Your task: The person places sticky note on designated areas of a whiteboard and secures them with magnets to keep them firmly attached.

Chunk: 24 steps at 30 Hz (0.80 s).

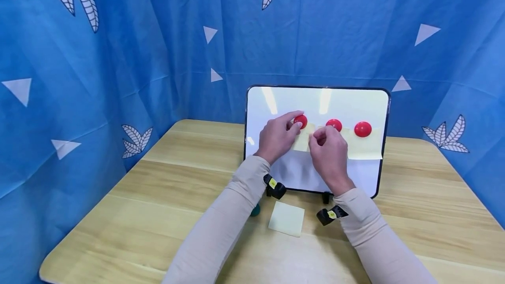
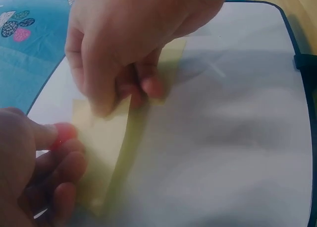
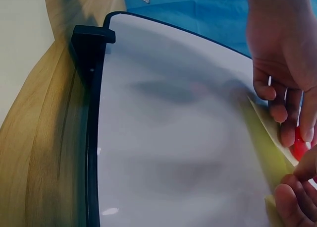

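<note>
My left hand (image 1: 278, 138) holds a round red magnet (image 1: 300, 121) between thumb and finger, against the whiteboard (image 1: 284, 170). That magnet sits at the top of a pale yellow sticky note (image 2: 101, 147), whose lower part lifts off the board. At the note's edge, the curled fingers of my right hand (image 1: 330, 154) pinch the paper by its corner. Just above my right hand is a second red magnet (image 1: 334, 125). Farther right, a third red magnet (image 1: 363, 129) pins another yellow note (image 1: 364, 147). The note under the second magnet is mostly hidden behind my right hand.
A loose yellow sticky note (image 1: 286, 218) lies on the wooden table (image 1: 158, 196) before the board. Beside my left forearm shows a dark green round piece (image 1: 255, 210). Small black feet (image 1: 326, 197) support the board. A blue curtain (image 1: 335, 34) hangs behind.
</note>
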Each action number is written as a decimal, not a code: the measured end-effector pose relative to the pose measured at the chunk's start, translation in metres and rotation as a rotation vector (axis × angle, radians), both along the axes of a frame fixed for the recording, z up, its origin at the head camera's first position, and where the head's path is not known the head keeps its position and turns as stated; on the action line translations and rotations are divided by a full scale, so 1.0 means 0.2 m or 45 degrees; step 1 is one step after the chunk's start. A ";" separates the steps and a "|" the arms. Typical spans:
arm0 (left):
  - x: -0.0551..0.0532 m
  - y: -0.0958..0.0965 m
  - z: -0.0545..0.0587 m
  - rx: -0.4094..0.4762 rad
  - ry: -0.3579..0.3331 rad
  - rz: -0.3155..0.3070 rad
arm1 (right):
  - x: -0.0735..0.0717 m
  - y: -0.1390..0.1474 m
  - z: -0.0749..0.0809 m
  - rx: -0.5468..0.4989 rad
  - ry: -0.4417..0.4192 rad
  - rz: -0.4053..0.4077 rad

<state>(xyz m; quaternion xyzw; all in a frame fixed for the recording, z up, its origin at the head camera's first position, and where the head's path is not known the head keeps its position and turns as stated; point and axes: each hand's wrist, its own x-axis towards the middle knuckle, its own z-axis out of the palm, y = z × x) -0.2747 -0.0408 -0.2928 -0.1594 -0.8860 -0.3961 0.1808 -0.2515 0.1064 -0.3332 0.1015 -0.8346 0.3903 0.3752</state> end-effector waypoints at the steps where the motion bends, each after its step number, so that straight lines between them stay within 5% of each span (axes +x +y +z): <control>1: 0.00 0.00 0.00 -0.023 0.027 0.019 | 0.00 0.00 0.00 0.001 0.004 -0.001; 15: 0.01 0.00 0.01 -0.113 0.077 0.116 | -0.01 -0.01 0.00 -0.011 0.013 0.002; 24: 0.02 0.02 0.03 -0.089 0.008 0.172 | 0.00 0.00 0.00 -0.003 -0.004 -0.007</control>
